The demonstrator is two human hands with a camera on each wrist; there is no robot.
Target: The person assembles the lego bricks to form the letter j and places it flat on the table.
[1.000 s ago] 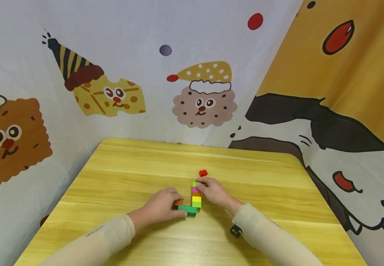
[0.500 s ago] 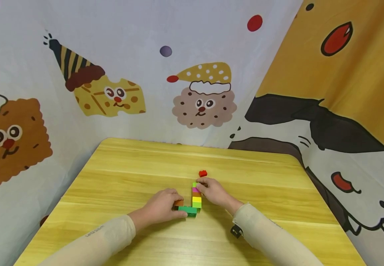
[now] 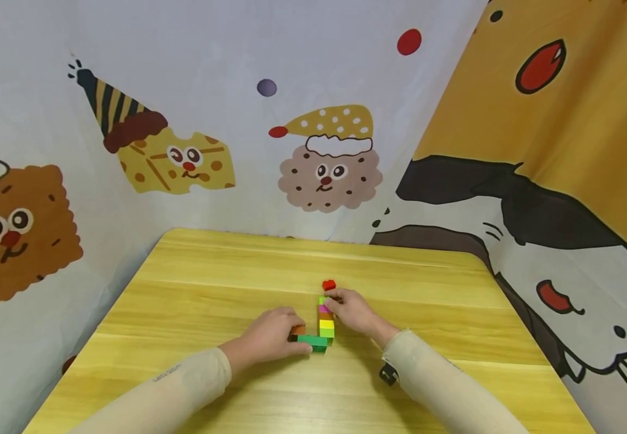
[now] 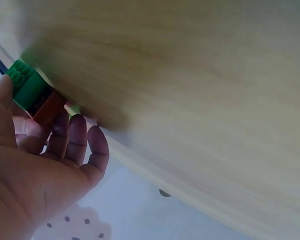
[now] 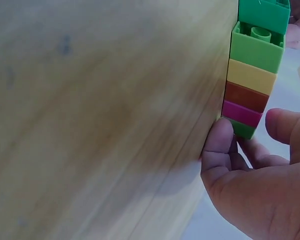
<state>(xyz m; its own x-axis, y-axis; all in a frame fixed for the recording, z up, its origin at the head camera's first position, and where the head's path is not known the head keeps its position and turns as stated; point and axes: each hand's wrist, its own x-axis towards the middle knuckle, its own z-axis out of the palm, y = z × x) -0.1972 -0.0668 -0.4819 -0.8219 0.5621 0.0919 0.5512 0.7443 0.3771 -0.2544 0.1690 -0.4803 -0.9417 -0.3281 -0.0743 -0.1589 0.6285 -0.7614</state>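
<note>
A row of toy building bricks lies on the table in the head view, light green, yellow, brown, pink and light green. Its near end meets a green brick, forming a corner. An orange-brown brick adjoins the green one. My left hand holds these two bricks, thumb on the green side and fingers by the orange-brown. At the row's far end, my right hand holds the light green end brick with thumb and fingers. The fingers partly cover that end in the head view.
A loose red brick lies just beyond my right fingertips. The wooden table reaches back to a cartoon-printed curtain. A small black device sits at my right wrist.
Both hands and the joined bricks have shifted slightly to the right, while the red brick stays on the table. The head view has turned a little. Both holds look the same.
</note>
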